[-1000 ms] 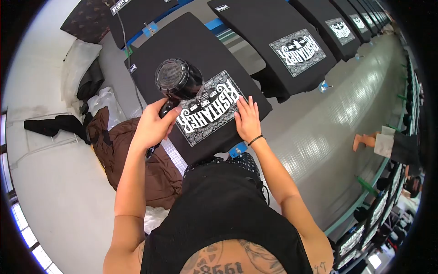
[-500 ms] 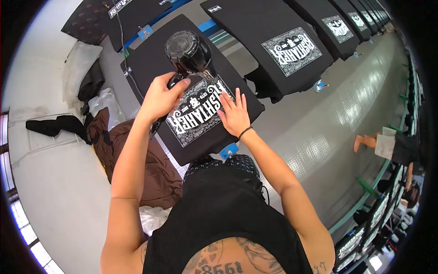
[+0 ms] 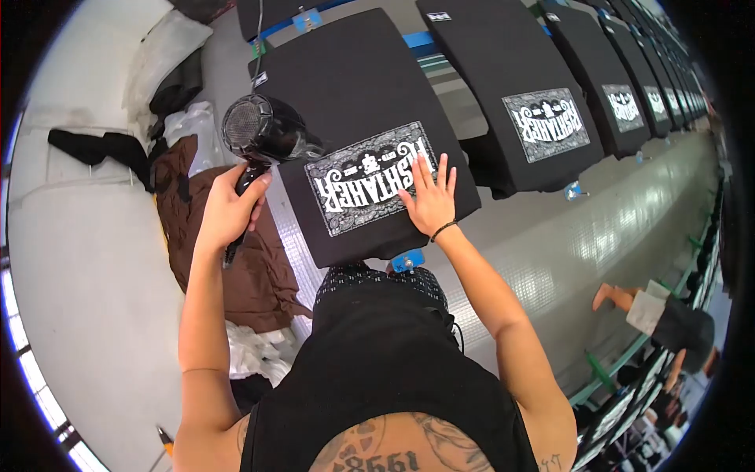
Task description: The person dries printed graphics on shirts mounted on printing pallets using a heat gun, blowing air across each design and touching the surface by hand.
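My left hand (image 3: pixel 234 206) is wrapped round the handle of a black hair dryer (image 3: pixel 271 130), held just off the left edge of the nearest black shirt (image 3: pixel 346 86). The dryer's nozzle points right, toward a black-and-white lettered print (image 3: pixel 370 177) on that shirt. My right hand (image 3: pixel 432 197) lies with fingers spread on the right end of the print and holds nothing. The shirt is stretched flat over a board, with a blue clamp (image 3: pixel 407 260) at its near edge.
More printed black shirts (image 3: pixel 546 126) on boards run off to the right. A brown jacket (image 3: pixel 252 275) and clear plastic (image 3: pixel 259 350) lie at my left, near a white wall (image 3: pixel 94 315). Another person (image 3: pixel 676 322) is at the far right, beyond the grey floor.
My left hand has swung the hair dryer left and nearer, from over the print to beside the board. My right hand stays spread on the print. The whole view has shifted slightly.
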The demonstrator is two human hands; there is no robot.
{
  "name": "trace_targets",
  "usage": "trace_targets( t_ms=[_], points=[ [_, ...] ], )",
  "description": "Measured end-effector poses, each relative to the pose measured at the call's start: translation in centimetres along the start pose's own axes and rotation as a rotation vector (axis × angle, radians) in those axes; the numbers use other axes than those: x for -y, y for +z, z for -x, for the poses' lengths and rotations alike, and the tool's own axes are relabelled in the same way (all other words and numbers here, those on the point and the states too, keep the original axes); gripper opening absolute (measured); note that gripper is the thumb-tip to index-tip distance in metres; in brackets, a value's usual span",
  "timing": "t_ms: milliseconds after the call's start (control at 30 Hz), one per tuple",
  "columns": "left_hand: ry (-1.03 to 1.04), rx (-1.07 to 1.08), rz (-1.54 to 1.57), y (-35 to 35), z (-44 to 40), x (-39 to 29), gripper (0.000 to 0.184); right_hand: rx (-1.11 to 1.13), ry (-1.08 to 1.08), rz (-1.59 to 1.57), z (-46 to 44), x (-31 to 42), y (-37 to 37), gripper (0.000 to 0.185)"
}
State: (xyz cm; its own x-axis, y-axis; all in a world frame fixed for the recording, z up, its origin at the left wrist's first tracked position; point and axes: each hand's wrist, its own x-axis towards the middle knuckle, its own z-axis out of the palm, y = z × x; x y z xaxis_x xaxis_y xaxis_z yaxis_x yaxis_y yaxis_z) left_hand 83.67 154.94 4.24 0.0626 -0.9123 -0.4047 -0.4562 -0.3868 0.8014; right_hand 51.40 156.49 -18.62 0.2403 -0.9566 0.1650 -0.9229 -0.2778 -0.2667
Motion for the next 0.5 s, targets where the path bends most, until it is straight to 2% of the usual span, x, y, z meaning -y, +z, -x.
trace_targets(
  t_ms=[267, 500],
  points=[
    [-0.121, 0.086, -0.037, -2.5, 5.6, 2.4, 0.02, 0.049, -0.014, 0.025, 0.0, -0.2, -0.1, 0.07],
    [-0.22, 0.169, -0.03, -0.4, 8.8, 1.9, 0.015, 0.031, 0.002, -0.069, 0.7, -0.9, -0.2, 0.067]
  ],
)
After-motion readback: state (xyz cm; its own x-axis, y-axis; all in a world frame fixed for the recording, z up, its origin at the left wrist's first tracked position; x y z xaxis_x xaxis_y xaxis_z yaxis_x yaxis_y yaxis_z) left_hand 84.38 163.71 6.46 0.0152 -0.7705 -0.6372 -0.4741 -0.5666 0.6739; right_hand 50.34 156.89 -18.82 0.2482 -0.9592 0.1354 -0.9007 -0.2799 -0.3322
